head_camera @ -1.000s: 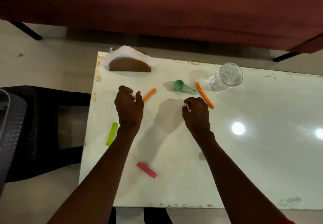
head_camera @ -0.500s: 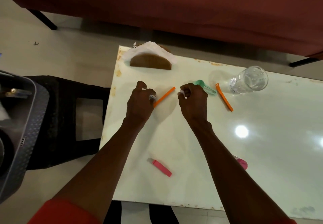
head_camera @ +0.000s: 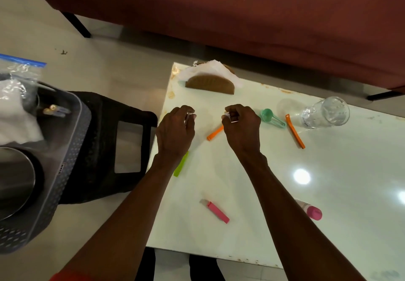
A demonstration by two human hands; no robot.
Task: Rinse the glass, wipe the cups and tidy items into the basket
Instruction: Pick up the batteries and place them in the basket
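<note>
Basket [head_camera: 65, 171], left of the surface [head_camera: 328, 193]: holds a steel bowl [head_camera: 13, 179], a zip bag [head_camera: 17, 72] and white cloth [head_camera: 15, 118]. Glass [head_camera: 326, 113] lies on its side, far right of both hands; orange clip [head_camera: 215, 132] sits between them. Left hand [head_camera: 175, 133] and right hand [head_camera: 241, 127] each pinch a small item, too small to identify.

Wooden napkin holder [head_camera: 210, 84] with white napkins at surface [head_camera: 328, 193] far edge; dark red sofa [head_camera: 241, 13] behind; black stool [head_camera: 105, 149] beside.
</note>
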